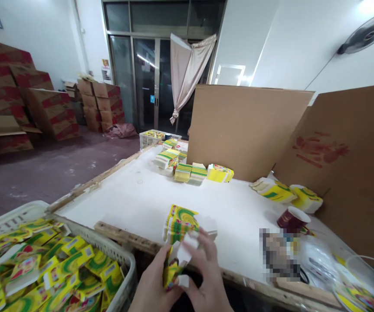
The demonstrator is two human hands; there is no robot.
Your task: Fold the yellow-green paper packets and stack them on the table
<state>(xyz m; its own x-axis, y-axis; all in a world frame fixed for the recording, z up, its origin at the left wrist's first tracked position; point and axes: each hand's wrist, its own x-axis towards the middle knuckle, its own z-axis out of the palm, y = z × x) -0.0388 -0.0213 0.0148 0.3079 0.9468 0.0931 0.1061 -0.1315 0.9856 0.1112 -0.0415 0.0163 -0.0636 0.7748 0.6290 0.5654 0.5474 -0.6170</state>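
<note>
At the near edge of the table, my left hand (156,277) is closed around a small yellow carton (171,272) with white inner flaps sticking out. My right hand (208,273) grips the same carton from the other side, its fingers at the white flaps; this hand is slightly blurred. Just beyond the hands, a stack of flat yellow and green cartons (181,220) lies on the white tabletop (125,206). To the left, a white plastic basket (128,264) is filled with many folded yellow cartons (66,268).
Bundles of flat cartons (183,172) lie farther back, before upright cardboard sheets (245,130). More bundles (276,190) rest at right, near a dark red roll (293,218), a pixelated patch and a clear plastic item (319,260). A wooden strip (125,234) edges the table.
</note>
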